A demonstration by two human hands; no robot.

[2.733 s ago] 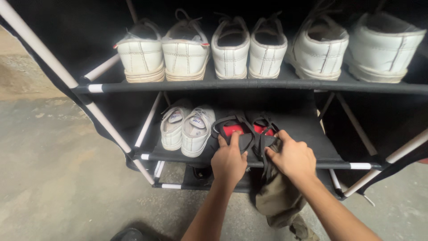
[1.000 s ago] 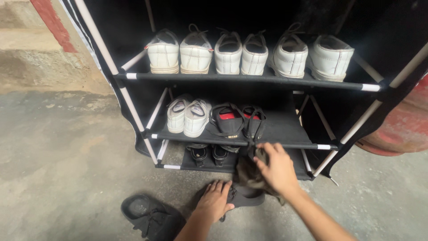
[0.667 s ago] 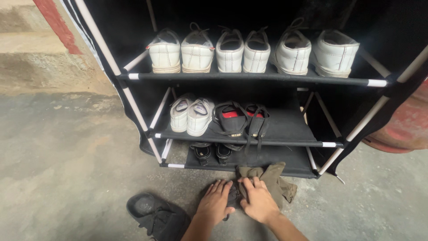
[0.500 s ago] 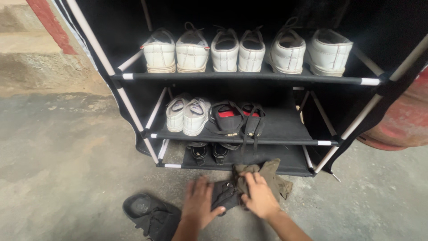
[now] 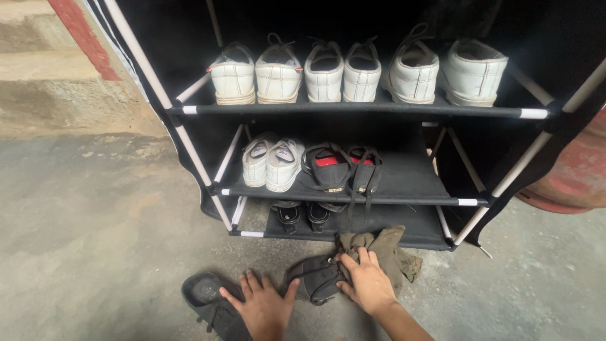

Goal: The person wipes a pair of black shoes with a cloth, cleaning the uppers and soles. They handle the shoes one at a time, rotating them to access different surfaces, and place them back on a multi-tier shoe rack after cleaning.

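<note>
Below shoe rack, on concrete floor, nearest us: our left hand spread flat, fingers splayed, holding nothing, just right of one black shoe lying loose. Our right hand open-palmed, pressing olive cloth against second black shoe; no closed grip visible. We judge: both black shoes not yet racked. Farther: bottom rack shelf has dark pair; middle shelf white pair plus black-red sandals, right half bare; top shelf six white shoes.
</note>
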